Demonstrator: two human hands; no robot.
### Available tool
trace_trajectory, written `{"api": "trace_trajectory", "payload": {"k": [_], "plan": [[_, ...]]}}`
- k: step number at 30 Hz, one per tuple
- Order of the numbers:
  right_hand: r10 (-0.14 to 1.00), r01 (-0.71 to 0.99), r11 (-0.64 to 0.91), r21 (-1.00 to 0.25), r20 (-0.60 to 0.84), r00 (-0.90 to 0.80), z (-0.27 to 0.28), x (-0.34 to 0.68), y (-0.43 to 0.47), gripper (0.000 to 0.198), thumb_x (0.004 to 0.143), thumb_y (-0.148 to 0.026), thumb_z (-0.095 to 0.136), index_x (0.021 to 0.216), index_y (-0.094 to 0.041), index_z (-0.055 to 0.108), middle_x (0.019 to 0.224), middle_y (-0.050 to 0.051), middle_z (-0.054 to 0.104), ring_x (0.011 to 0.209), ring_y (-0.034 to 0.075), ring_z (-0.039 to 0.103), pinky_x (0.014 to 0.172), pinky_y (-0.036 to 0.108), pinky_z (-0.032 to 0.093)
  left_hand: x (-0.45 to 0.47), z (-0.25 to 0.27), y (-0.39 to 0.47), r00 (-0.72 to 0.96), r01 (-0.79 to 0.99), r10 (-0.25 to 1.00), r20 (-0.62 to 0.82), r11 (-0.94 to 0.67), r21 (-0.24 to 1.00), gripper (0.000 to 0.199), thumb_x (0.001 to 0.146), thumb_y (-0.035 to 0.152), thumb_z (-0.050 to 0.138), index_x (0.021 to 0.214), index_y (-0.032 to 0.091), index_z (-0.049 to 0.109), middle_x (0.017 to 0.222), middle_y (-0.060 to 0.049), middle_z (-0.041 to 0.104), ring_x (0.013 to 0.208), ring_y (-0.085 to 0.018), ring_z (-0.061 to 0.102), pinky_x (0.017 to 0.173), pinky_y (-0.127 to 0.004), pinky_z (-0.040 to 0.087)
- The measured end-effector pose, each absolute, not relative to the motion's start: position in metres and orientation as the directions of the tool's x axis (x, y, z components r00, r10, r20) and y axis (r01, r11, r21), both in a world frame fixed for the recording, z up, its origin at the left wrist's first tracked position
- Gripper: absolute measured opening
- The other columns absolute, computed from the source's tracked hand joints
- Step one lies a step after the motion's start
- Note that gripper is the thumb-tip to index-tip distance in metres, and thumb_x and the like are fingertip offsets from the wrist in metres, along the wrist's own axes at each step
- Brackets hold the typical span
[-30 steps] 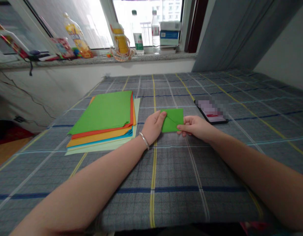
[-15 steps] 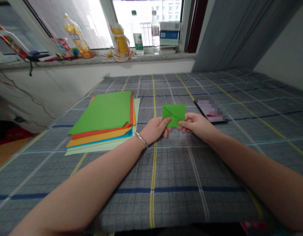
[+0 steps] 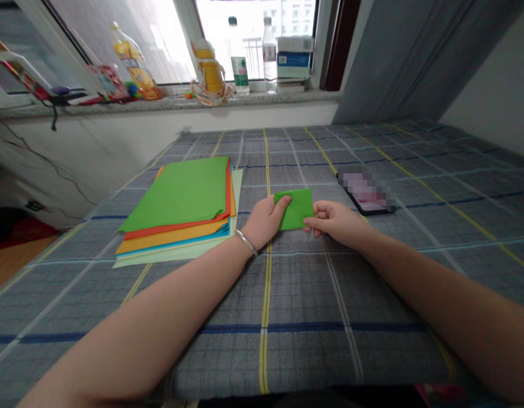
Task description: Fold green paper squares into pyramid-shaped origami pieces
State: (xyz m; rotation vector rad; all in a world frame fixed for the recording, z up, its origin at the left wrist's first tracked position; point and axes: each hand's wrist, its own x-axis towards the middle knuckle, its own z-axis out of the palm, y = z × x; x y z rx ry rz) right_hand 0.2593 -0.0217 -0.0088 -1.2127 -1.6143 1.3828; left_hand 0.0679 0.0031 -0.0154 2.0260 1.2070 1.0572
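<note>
Just right of the frame's centre, the left hand (image 3: 264,220) grips and the right hand (image 3: 337,222) pinches a green paper (image 3: 296,209), already folded into a small rectangle, though I can't tell whether any folding remains.

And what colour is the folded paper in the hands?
The folded paper is bright green; it shows best in the head view.
</note>
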Motion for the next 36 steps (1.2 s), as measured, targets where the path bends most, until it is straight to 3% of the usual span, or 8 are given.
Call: {"api": "trace_trajectory", "payload": {"k": [5, 9, 12, 16, 19, 23, 31, 36], "plan": [[0.939, 0.245, 0.059, -0.968, -0.029, -0.342, -0.012, 0.259, -0.021, 0.013, 0.076, -0.025, 0.068, 0.076, -0.020, 0.056, 0.070, 0.000, 0.070, 0.054, 0.011, 0.058, 0.055, 0.025, 0.046, 0.069, -0.015, 0.001, 0.269, 0.510, 0.864, 0.425, -0.502, 0.698, 0.042, 0.096, 0.045, 0.038, 0.063, 0.019, 0.046, 0.059, 0.002, 0.049, 0.058, -0.013, 0.047, 0.055, -0.025, 0.034], [0.955, 0.346, 0.203, -0.916, 0.107, -0.276, -0.018, 0.264, -0.018, 0.014, 0.077, -0.032, 0.068, 0.080, -0.021, 0.058, 0.074, 0.002, 0.070, 0.066, 0.016, 0.065, 0.063, 0.030, 0.050, 0.068, -0.016, 0.001, 0.199, 0.427, 0.814, 0.546, -0.573, 0.699, 0.038, 0.097, 0.047, 0.042, 0.076, 0.018, 0.057, 0.070, 0.001, 0.058, 0.065, -0.013, 0.053, 0.060, -0.024, 0.041], [0.938, 0.506, 0.346, -0.790, 0.283, -0.200, -0.017, 0.266, -0.019, 0.015, 0.078, -0.032, 0.067, 0.090, -0.022, 0.063, 0.085, 0.003, 0.072, 0.079, 0.020, 0.067, 0.074, 0.036, 0.051, 0.067, -0.014, 0.001, 0.187, 0.408, 0.744, 0.642, -0.653, 0.638, 0.034, 0.096, 0.043, 0.047, 0.080, 0.018, 0.064, 0.077, -0.001, 0.063, 0.075, -0.014, 0.057, 0.071, -0.026, 0.046], [0.802, 0.616, 0.547, -0.567, 0.565, -0.193, -0.009, 0.265, -0.025, 0.025, 0.082, -0.029, 0.065, 0.107, -0.025, 0.066, 0.103, 0.004, 0.072, 0.096, 0.023, 0.064, 0.087, 0.041, 0.049, 0.065, -0.011, -0.003, 0.267, 0.478, 0.676, 0.687, -0.712, 0.515, 0.031, 0.097, 0.039, 0.049, 0.088, 0.021, 0.072, 0.086, -0.002, 0.070, 0.086, -0.017, 0.061, 0.083, -0.031, 0.046], [0.732, 0.635, 0.608, -0.476, 0.647, -0.216, -0.002, 0.263, -0.030, 0.016, 0.087, -0.031, 0.063, 0.101, -0.026, 0.070, 0.100, 0.003, 0.073, 0.097, 0.023, 0.064, 0.089, 0.042, 0.049, 0.065, -0.010, -0.005, 0.357, 0.529, 0.609, 0.708, -0.757, 0.385, 0.029, 0.097, 0.040, 0.050, 0.099, 0.025, 0.075, 0.092, -0.003, 0.071, 0.091, -0.018, 0.060, 0.086, -0.034, 0.044], [0.730, 0.603, 0.624, -0.497, 0.646, -0.222, 0.002, 0.265, -0.034, 0.012, 0.088, -0.032, 0.062, 0.087, -0.029, 0.074, 0.092, 0.000, 0.075, 0.091, 0.022, 0.067, 0.088, 0.041, 0.051, 0.064, -0.011, -0.006, 0.397, 0.526, 0.525, 0.753, -0.802, 0.282, 0.026, 0.094, 0.042, 0.054, 0.102, 0.028, 0.075, 0.093, -0.003, 0.070, 0.089, -0.018, 0.059, 0.083, -0.034, 0.043], [0.709, 0.652, 0.600, -0.463, 0.685, -0.166, -0.003, 0.269, -0.028, 0.013, 0.087, -0.029, 0.063, 0.092, -0.026, 0.074, 0.093, 0.002, 0.076, 0.092, 0.023, 0.068, 0.088, 0.042, 0.051, 0.062, -0.010, -0.003, 0.224, 0.419, 0.608, 0.761, -0.766, 0.488, 0.013, 0.088, 0.022, 0.066, 0.098, 0.024, 0.074, 0.096, -0.002, 0.066, 0.094, -0.016, 0.060, 0.088, -0.034, 0.048], [0.691, 0.680, 0.627, -0.380, 0.673, -0.262, -0.003, 0.265, -0.030, 0.017, 0.088, -0.030, 0.061, 0.099, -0.026, 0.073, 0.099, 0.002, 0.075, 0.095, 0.023, 0.067, 0.088, 0.040, 0.049, 0.064, -0.010, -0.003, 0.231, 0.404, 0.580, 0.781, -0.787, 0.466, 0.011, 0.086, 0.020, 0.068, 0.094, 0.024, 0.074, 0.095, -0.002, 0.065, 0.093, -0.015, 0.059, 0.088, -0.035, 0.049]]}}
